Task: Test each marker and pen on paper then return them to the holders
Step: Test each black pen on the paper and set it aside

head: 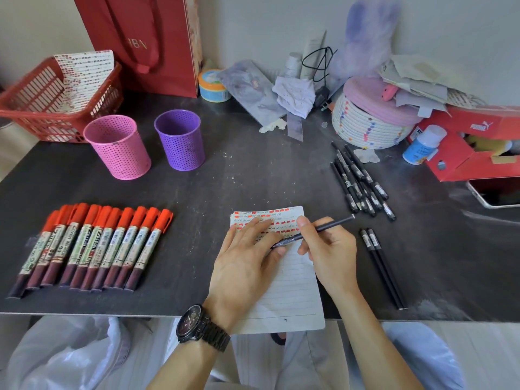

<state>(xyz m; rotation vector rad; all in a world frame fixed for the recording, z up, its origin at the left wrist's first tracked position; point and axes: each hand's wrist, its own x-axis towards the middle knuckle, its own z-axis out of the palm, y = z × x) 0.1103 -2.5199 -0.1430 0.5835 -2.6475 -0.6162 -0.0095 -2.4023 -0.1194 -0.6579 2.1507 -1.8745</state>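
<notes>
Pen being tested on the lined sheet while both holders are standing empty

Far to the left of the left hand [247, 257], a tight row of red-capped markers [90, 246] is being kept on the dark table [225, 178], their long bodies paper-labelled and fanned with caps pointing away from the person. Beyond them and up-left of that hand, a pink holder [118, 146] and a purple holder [180, 139] are standing upright, both of perforated metal mesh, round and open-topped. The left hand is being laid flat, fingers straight, pressing the paper [284, 282], a thin ruled sheet already streaked with red blocks and scribbles near its far edge. Just beside it, a slim black pen [312, 232] is being gripped by the right hand [329, 249], fingers curled round the barrel; its long axis is running from the tip at lower left, on the sheet by the left fingertips, up to the right. Directly right of this hand two black pens [380, 266] are lying parallel, and further up-right a loose heap of black pens [360, 181] is waiting. The holders are judged to be lying well across from the writing hand, nearer the left
</notes>
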